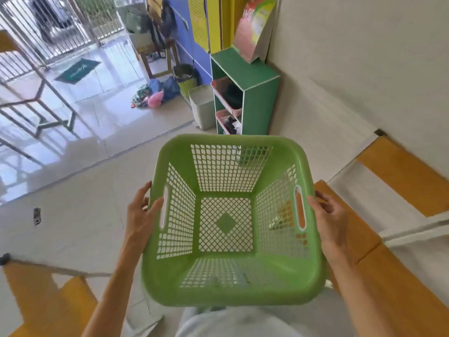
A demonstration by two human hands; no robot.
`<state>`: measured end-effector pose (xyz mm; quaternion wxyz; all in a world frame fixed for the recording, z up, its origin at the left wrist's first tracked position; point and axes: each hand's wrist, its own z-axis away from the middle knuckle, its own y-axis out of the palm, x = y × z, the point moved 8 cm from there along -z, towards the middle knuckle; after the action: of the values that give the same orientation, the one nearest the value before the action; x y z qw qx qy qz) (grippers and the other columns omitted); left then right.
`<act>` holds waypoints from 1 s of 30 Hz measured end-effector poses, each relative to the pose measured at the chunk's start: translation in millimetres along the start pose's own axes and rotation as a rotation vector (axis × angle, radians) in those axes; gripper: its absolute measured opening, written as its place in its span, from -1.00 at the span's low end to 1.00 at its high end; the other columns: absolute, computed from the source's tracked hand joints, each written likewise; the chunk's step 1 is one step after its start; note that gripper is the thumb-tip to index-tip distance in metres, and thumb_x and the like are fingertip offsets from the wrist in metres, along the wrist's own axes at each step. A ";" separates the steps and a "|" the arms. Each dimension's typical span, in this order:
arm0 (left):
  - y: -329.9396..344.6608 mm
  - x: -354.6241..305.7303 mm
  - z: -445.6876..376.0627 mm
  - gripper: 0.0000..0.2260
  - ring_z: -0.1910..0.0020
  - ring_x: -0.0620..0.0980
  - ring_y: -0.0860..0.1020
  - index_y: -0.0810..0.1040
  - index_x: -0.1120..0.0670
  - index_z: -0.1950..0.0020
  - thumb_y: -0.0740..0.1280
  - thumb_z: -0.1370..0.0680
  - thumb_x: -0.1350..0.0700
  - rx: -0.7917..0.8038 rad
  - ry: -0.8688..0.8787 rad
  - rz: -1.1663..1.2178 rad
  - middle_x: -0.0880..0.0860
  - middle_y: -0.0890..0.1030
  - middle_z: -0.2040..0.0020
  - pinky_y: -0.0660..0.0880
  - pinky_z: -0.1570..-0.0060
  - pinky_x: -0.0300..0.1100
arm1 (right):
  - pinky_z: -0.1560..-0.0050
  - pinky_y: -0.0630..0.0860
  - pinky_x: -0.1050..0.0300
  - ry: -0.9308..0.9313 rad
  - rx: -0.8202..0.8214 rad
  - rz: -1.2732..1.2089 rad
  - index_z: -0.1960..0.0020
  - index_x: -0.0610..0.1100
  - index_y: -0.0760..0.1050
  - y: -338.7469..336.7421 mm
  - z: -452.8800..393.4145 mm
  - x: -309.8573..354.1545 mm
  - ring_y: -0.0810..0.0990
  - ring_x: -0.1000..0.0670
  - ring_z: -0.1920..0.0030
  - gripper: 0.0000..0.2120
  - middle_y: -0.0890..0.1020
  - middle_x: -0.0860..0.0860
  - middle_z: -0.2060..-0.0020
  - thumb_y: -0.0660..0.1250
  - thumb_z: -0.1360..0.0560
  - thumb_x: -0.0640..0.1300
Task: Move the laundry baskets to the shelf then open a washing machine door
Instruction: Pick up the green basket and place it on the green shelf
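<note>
An empty green laundry basket (pixel 230 295) with lattice walls hangs in front of me, held level above the tiled floor. My left hand (pixel 142 215) grips its left rim beside the handle slot. My right hand (pixel 329 217) grips the right rim by the other slot. Ahead, against the wall, stands a green shelf (pixel 257 98) with two pink baskets (pixel 224 86) on its levels, both holding dark clothes. No washing machine shows in this view.
A pale bin (pixel 202 105) stands just left of the shelf, with a yellow-green basket (pixel 185 80) and coloured bags (pixel 155 92) beyond it. Orange-topped surfaces (pixel 403 176) flank me on the right and lower left. A metal frame (pixel 36 100) stands at left.
</note>
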<state>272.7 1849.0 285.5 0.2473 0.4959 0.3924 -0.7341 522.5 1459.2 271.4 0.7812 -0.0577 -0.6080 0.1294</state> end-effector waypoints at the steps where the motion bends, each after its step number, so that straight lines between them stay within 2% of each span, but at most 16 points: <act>1: 11.9 -8.9 -23.8 -0.50 0.20 0.25 0.69 0.35 0.02 -0.52 0.32 -0.60 0.24 0.016 0.004 0.003 0.17 0.67 0.07 0.68 0.23 0.09 | 0.37 0.64 0.07 0.008 -0.020 -0.018 -0.21 -0.09 0.59 3.8 -13.9 3.1 0.73 -0.03 0.28 -0.68 0.73 -0.03 0.20 0.43 -0.49 -0.01; 2: 26.6 -17.2 -49.9 -0.50 0.19 0.24 0.68 0.36 0.03 -0.52 0.32 -0.59 0.25 0.043 0.008 0.002 0.17 0.67 0.07 0.68 0.22 0.08 | 0.36 0.66 0.04 0.025 -0.052 -0.036 -0.22 -0.09 0.58 5.9 -27.8 4.9 0.73 -0.06 0.27 -0.67 0.73 -0.05 0.19 0.43 -0.50 0.00; 5: 82.3 -43.5 -126.9 -0.50 0.16 0.24 0.69 0.38 0.04 -0.51 0.34 -0.58 0.26 0.153 0.041 -0.028 0.21 0.67 0.05 0.67 0.17 0.07 | 0.46 0.61 0.15 0.069 -0.176 -0.065 -0.21 -0.07 0.57 8.1 -64.8 4.5 0.70 0.05 0.36 -0.68 0.72 -0.04 0.20 0.41 -0.51 0.01; 8: 150.1 -64.7 -205.8 -0.52 0.27 0.08 0.65 0.40 0.05 -0.48 0.34 -0.57 0.29 0.274 0.078 -0.074 0.13 0.65 0.13 0.64 0.33 -0.21 | 0.37 0.64 0.02 0.123 -0.324 -0.113 -0.22 -0.07 0.58 10.4 -105.5 -5.0 0.72 -0.08 0.27 -0.68 0.73 -0.02 0.22 0.41 -0.51 0.00; 9: 174.9 -71.2 -233.4 -0.52 0.27 0.06 0.63 0.40 0.04 -0.48 0.34 -0.58 0.29 0.313 0.091 -0.099 0.11 0.64 0.14 0.63 0.34 -0.22 | 0.33 0.65 -0.02 0.136 -0.378 -0.120 -0.22 -0.08 0.57 13.1 -119.3 -7.8 0.72 -0.12 0.24 -0.69 0.73 -0.02 0.21 0.41 -0.51 -0.01; 11: 225.3 -80.5 -287.2 -0.53 0.26 0.07 0.62 0.41 -0.02 -0.48 0.35 -0.58 0.24 0.391 0.131 -0.180 0.11 0.65 0.11 0.65 0.27 -0.06 | 0.31 0.65 -0.01 0.169 -0.479 -0.128 -0.22 -0.10 0.58 23.3 -144.4 -15.1 0.72 -0.12 0.21 -0.70 0.72 -0.03 0.19 0.41 -0.52 -0.04; 14: 293.3 -90.3 -358.1 -0.52 0.25 0.07 0.63 0.39 -0.09 -0.48 0.36 -0.57 0.13 0.506 0.206 -0.363 0.12 0.67 0.04 0.65 0.21 0.07 | 0.36 0.61 0.19 0.244 -0.656 -0.147 -0.22 -0.13 0.58 46.7 -170.4 -29.5 0.71 -0.04 0.22 -0.71 0.71 -0.01 0.17 0.40 -0.52 -0.08; 17: 357.8 -92.1 -417.7 -0.48 0.23 0.16 0.65 0.34 -0.12 -0.51 0.34 -0.56 0.09 0.628 0.303 -0.520 0.13 0.67 -0.03 0.65 0.24 0.12 | 0.33 0.63 0.16 0.327 -0.764 -0.139 -0.23 -0.13 0.57 72.3 -198.8 -48.8 0.69 -0.01 0.24 -0.70 0.71 -0.01 0.16 0.38 -0.54 -0.05; 20: 424.1 -73.9 -460.2 -0.47 0.32 0.13 0.58 0.31 -0.02 -0.55 0.28 -0.58 0.16 0.754 0.359 -0.645 0.24 0.61 0.09 0.61 0.37 0.18 | 0.29 0.62 0.14 0.436 -0.771 -0.085 -0.25 -0.11 0.56 93.1 -234.2 -87.0 0.67 0.00 0.22 -0.70 0.70 -0.04 0.12 0.35 -0.54 -0.06; 22: 465.3 -49.4 -475.5 -0.48 0.31 0.11 0.56 0.28 0.07 -0.56 0.25 -0.60 0.22 0.828 0.358 -0.698 0.19 0.58 0.13 0.63 0.38 0.15 | 0.30 0.59 0.19 0.509 -0.725 -0.040 -0.29 -0.10 0.54 103.0 -261.5 -119.7 0.67 0.01 0.20 -0.67 0.69 -0.03 0.09 0.34 -0.54 -0.09; 24: 506.5 -17.5 -487.8 -0.49 0.22 0.14 0.61 0.28 0.08 -0.57 0.23 -0.60 0.22 0.893 0.342 -0.731 0.14 0.60 0.02 0.64 0.37 0.00 | 0.29 0.57 0.18 0.583 -0.659 0.005 -0.32 -0.10 0.51 112.0 -291.1 -160.2 0.68 -0.04 0.16 -0.64 0.69 -0.03 0.04 0.32 -0.54 -0.10; 26: 545.7 24.0 -502.2 -0.50 0.10 0.10 0.63 0.28 0.07 -0.56 0.21 -0.61 0.22 0.929 0.302 -0.764 0.11 0.59 -0.16 0.56 0.41 -0.23 | 0.36 0.50 0.28 0.640 -0.597 0.044 -0.32 -0.11 0.51 118.5 -322.9 -203.5 0.66 -0.03 0.18 -0.64 0.69 -0.05 0.02 0.29 -0.54 -0.13; 27: 563.2 45.2 -508.6 -0.51 0.08 0.08 0.64 0.30 0.06 -0.55 0.20 -0.60 0.23 0.941 0.272 -0.775 0.10 0.58 -0.18 0.52 0.43 -0.29 | 0.41 0.45 0.36 0.665 -0.573 0.054 -0.31 -0.12 0.51 121.2 -337.7 -224.8 0.64 0.00 0.21 -0.65 0.69 -0.06 0.02 0.27 -0.53 -0.17; 29: 594.1 82.6 -520.2 -0.50 0.13 0.05 0.63 0.36 0.02 -0.51 0.19 -0.57 0.27 0.949 0.203 -0.785 0.08 0.61 -0.12 0.54 0.46 -0.29 | 0.48 0.37 0.47 0.706 -0.524 0.064 -0.29 -0.15 0.52 125.0 -367.4 -263.1 0.59 0.00 0.22 -0.66 0.66 -0.07 0.02 0.26 -0.53 -0.22; 30: 606.8 99.5 -526.6 -0.51 0.17 0.03 0.62 0.41 0.01 -0.47 0.19 -0.55 0.30 0.949 0.171 -0.791 0.09 0.62 -0.08 0.58 0.44 -0.25 | 0.47 0.37 0.46 0.729 -0.508 0.065 -0.29 -0.14 0.52 126.3 -379.1 -282.4 0.58 -0.01 0.19 -0.66 0.65 -0.06 0.01 0.26 -0.52 -0.23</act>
<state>972.0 1938.4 -112.4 -0.3229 0.4260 0.1959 -0.8221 807.4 1529.0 -120.2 0.9012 -0.3086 -0.3031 -0.0284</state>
